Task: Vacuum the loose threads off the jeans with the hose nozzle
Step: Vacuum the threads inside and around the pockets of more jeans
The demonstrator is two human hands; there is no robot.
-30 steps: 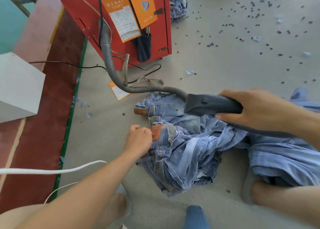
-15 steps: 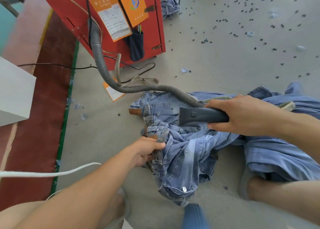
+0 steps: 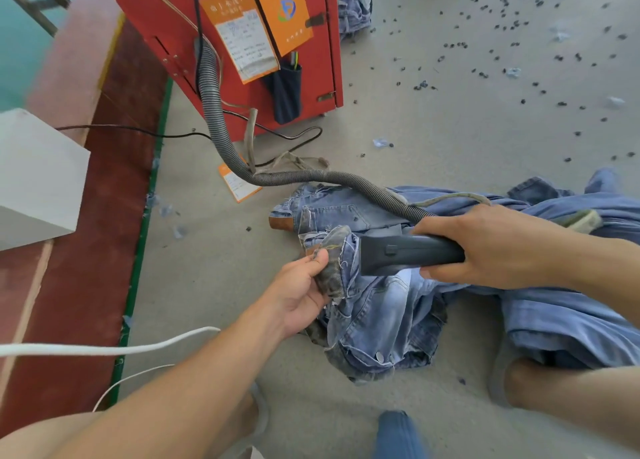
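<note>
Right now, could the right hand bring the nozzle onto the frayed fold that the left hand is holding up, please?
Probably yes: the nozzle mouth sits just beside the frayed fold pinched by the left hand, nothing between them, and the right hand grips it firmly.

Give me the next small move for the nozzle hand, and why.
Probably slide the nozzle a little leftward onto the frayed flap of the jeans. The left hand pinches that flap and holds it up, with loose threads showing along its edge, and the nozzle mouth, gripped by the right hand, sits just beside it, not clearly on it.
</note>
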